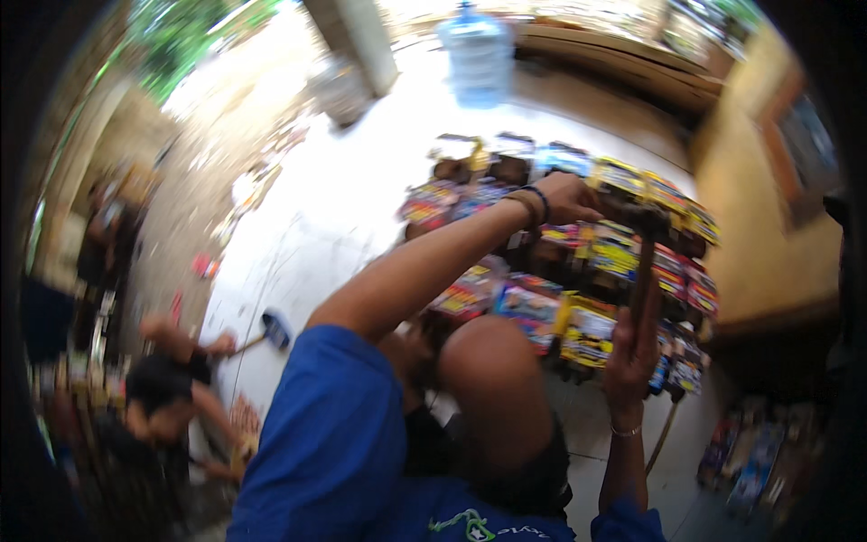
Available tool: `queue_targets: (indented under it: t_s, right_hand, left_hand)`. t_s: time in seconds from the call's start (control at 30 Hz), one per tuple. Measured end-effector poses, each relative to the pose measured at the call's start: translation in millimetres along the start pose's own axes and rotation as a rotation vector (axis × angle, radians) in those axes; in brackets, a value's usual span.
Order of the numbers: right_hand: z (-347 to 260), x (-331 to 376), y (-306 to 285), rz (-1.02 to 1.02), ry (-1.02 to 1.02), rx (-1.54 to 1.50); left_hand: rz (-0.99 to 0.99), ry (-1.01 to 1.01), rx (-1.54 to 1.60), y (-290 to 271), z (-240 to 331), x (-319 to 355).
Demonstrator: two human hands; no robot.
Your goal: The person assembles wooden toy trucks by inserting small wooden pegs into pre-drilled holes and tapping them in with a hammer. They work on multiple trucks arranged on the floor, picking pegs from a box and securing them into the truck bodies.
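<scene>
The picture is blurred. My left hand (567, 199), with dark bands on the wrist, reaches forward and curls around the dark head of a hammer-like tool (647, 221). My right hand (630, 354), wearing a thin bracelet, grips the tool's brown handle lower down, and the handle stands nearly upright. Right behind and under the tool lie rows of colourful packets (533, 307) on a low stand. My bent knee (495, 388) rises between my arms, below the packets.
Another person (163, 406) crouches at the lower left beside a blue-headed tool (275, 329) on the pale floor (316, 217). A large blue water jug (477, 54) and a pillar (361, 36) stand at the back. More packets (754, 456) lie lower right, below a wooden counter (768, 235).
</scene>
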State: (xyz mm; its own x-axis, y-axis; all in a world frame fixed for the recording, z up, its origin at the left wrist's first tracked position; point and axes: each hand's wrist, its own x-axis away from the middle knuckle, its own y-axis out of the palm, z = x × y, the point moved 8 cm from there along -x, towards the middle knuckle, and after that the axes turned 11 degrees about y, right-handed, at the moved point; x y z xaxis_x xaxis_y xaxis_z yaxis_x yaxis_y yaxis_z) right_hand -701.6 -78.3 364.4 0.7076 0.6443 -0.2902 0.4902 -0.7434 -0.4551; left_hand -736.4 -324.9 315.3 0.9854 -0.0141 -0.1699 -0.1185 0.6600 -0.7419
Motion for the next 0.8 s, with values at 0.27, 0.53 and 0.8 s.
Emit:
queue_targets:
  t_s: [0.27,0.53,0.8]
  right_hand:
    - [-55,65,59,-0.22,-0.143,0.059]
    - [-34,66,66,-0.257,0.085,0.087]
    - [-37,66,61,-0.194,-0.029,0.09]
  left_hand:
    - [0.094,-0.889,0.207,-65,-7,419]
    - [0.25,-1.183,0.325,129,10,656]
    - [0.454,-1.127,0.41,212,18,604]
